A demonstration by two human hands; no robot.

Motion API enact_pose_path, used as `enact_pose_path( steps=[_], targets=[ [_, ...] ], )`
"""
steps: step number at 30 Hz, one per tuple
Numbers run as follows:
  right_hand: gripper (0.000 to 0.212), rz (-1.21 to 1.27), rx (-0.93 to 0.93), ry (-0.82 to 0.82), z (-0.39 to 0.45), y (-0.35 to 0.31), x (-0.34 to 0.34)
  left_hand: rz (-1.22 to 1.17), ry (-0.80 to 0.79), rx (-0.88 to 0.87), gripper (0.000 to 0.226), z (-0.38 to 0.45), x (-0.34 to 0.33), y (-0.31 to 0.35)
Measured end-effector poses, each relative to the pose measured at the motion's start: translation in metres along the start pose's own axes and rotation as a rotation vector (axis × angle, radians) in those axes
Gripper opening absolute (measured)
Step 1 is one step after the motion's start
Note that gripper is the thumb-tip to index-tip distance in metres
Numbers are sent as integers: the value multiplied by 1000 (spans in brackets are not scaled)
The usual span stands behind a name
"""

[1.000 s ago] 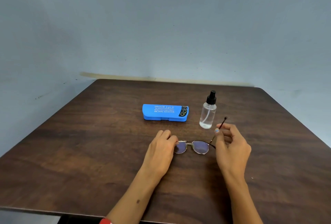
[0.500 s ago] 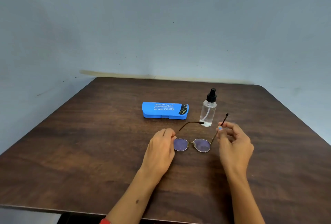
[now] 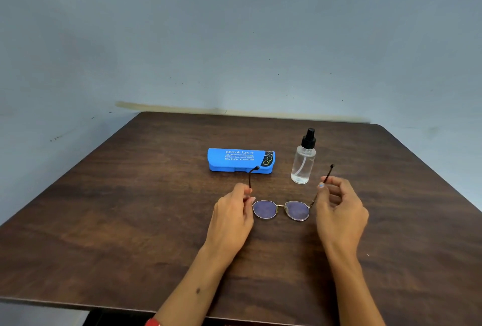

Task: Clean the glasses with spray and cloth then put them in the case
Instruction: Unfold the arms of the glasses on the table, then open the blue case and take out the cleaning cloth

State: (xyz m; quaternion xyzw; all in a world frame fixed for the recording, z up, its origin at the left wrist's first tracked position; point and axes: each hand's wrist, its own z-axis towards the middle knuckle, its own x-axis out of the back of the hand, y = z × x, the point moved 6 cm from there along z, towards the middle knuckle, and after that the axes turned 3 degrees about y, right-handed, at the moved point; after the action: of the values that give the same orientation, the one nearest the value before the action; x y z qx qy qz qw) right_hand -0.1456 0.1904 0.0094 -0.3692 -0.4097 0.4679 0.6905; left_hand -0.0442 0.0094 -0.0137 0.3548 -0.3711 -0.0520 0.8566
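glasses: round gold-wire spectacles with purple-tinted lenses [image 3: 281, 210], centre of frame, lenses facing camera, both temple arms unfolded and pointing away toward the upper part of the frame; whether rims touch the bench not clear
left hand [image 3: 232, 217]: pinched shut on the left temple near the hinge, thumb and forefinger; probably to keep skin off the lenses
right hand [image 3: 339, 211]: pinched on the right temple partway up, remaining fingers curled loose; dark temple tip sticks out above the knuckles
grip logic: two-sided hold by the arms, likely for steadying the frame and keeping the lens faces clear for spraying
spray: small clear plastic bottle with black pump top [image 3: 303, 160], upright, just above and right of the glasses, near the right hand; handy for a quick grab
case: bright blue hard plastic glasses case with white print [image 3: 241, 160], closed, lying flat, above the glasses and left of the bottle
cloth: none in view, possibly inside the case
bench: dark brown wood-grain top [image 3: 130, 221], otherwise bare
stage: judged early, lenses not yet sprayed
next: one hand needs freeing for the bottle
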Motion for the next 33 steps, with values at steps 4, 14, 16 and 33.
enact_pose_path(
  steps=[4,14,16,33],
  targets=[
    [14,-69,-4,-1,-2,-3,2,-39,2,4,16,-1,0,-2],
    [38,239,157,305,-2,-24,24,-160,126,1,29,8,25,-14],
    [38,304,258,366,0,-43,28,-215,181,-6,28,17,36,-19],
    [62,-320,751,-590,-83,-124,-166,-49,-74,114,80,87,52,-104]
  ],
)
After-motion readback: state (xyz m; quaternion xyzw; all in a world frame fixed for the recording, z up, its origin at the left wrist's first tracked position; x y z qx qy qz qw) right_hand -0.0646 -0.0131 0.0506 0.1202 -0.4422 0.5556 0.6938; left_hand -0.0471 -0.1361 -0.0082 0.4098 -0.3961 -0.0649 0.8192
